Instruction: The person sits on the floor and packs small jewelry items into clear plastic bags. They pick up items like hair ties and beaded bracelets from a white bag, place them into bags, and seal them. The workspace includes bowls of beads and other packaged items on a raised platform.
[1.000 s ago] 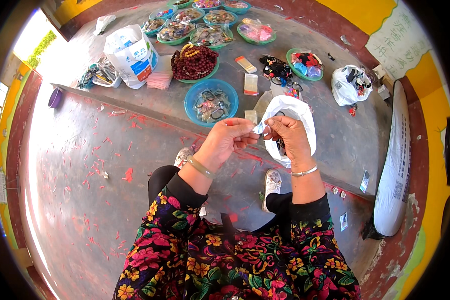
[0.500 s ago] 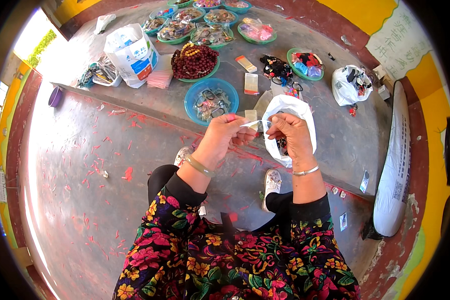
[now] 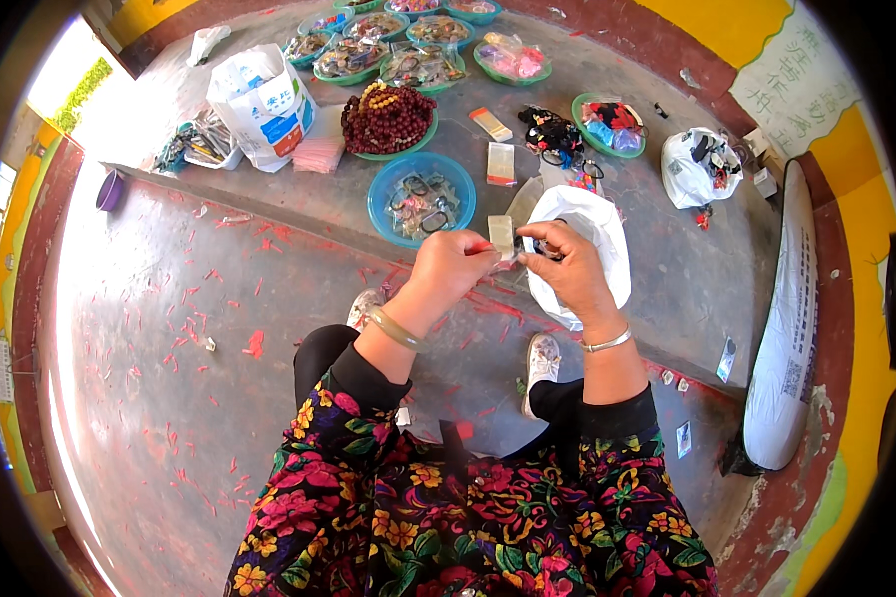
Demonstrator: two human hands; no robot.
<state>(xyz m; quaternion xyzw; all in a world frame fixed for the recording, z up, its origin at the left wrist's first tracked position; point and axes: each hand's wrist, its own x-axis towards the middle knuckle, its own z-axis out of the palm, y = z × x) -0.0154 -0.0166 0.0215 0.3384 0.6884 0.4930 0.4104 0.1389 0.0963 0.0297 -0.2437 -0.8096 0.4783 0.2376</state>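
Observation:
My left hand (image 3: 455, 267) is closed in a pinch, its fingertips close to my right hand's. Whatever sits in that pinch is too small to make out. My right hand (image 3: 575, 271) pinches a small dark item (image 3: 530, 247) between thumb and fingers, in front of the white plastic bag (image 3: 607, 234). That bag stands with its mouth open, and my right hand hides part of it. Just beyond my left hand is a blue bowl (image 3: 376, 204) holding clear packets with dark rings in them. A small pale card (image 3: 501, 231) shows behind my fingertips.
A green dish of dark red beads (image 3: 388, 124) and a large white printed bag (image 3: 264, 109) stand farther off. Several bowls of packets fill the back. At right are another stuffed white bag (image 3: 702, 174) and a long wrapped roll (image 3: 781, 328). Red scraps litter the floor.
The white strip stretched between my fingers is no longer visible. A dark item now shows at my right fingertips. Both hands stay close together.

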